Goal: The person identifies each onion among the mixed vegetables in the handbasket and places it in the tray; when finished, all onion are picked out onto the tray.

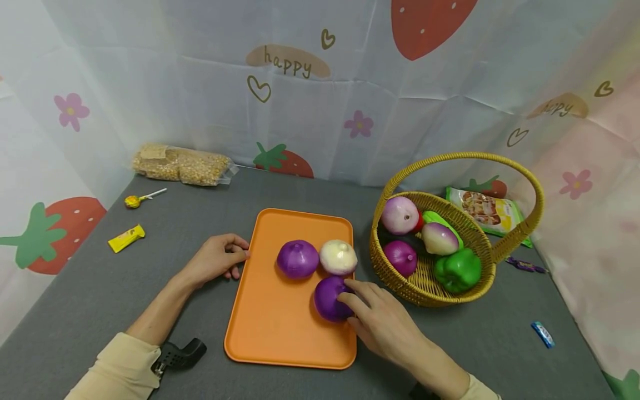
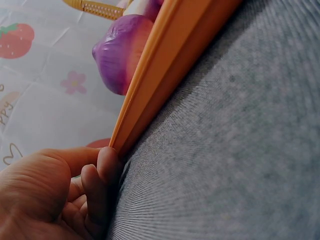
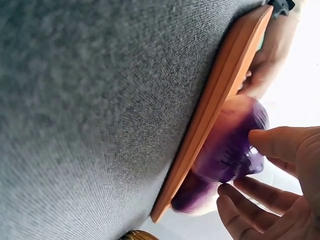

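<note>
On an orange tray [image 1: 280,328] sit two purple onions and a white onion [image 1: 338,256]. One purple onion [image 1: 298,259] is left of the white one. The nearer purple onion [image 1: 327,300] lies by the tray's right edge, where my right hand [image 1: 385,322] holds it from the right. In the right wrist view, the thumb [image 3: 272,142] touches that onion's side and the other fingertips meet its lower part. My left hand [image 1: 217,258] pinches the tray's left rim between thumb and forefinger, as the left wrist view shows; its other fingers are curled.
Right of the tray stands a yellow wicker basket [image 1: 425,297] with a tall handle, holding onions, a green pepper [image 1: 458,270] and other vegetables. A bag of kernels [image 1: 182,165], a lollipop [image 1: 133,201] and a yellow wrapped sweet [image 1: 126,238] lie left. A snack packet [image 1: 485,211] lies behind the basket.
</note>
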Available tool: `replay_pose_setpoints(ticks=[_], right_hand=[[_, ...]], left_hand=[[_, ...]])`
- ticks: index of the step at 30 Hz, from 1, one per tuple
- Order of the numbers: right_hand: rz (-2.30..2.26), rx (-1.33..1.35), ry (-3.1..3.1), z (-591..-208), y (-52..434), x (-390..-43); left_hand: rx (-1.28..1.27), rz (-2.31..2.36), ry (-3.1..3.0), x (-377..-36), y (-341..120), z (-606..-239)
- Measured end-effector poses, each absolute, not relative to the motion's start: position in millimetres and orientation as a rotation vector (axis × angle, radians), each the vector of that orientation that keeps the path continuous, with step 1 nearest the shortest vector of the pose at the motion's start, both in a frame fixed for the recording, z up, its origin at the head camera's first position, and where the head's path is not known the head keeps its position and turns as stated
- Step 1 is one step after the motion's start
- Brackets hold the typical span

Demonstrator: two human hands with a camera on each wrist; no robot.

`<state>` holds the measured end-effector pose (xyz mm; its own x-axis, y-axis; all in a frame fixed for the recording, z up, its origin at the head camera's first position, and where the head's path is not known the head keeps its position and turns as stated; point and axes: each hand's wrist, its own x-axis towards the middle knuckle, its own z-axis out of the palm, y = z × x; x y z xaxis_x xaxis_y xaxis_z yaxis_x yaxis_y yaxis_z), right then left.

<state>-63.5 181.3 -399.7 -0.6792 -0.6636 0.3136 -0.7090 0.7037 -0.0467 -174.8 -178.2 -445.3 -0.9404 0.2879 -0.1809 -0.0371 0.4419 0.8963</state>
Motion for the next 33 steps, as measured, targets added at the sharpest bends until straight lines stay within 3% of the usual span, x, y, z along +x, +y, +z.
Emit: replay_pose_setpoints(ticks=[21, 33], right_hand=[[0.241, 1.117, -2.591, -395.3, 183.9, -62.4], [0.349, 0.963, -2.412, -338.5, 204.9, -92.4]], left_hand=[[0.246, 1.51, 2.384, -175.5, -177.3, -443.6], [0.237, 1.512, 2.381, -173.1, -177.9, -442.4]])
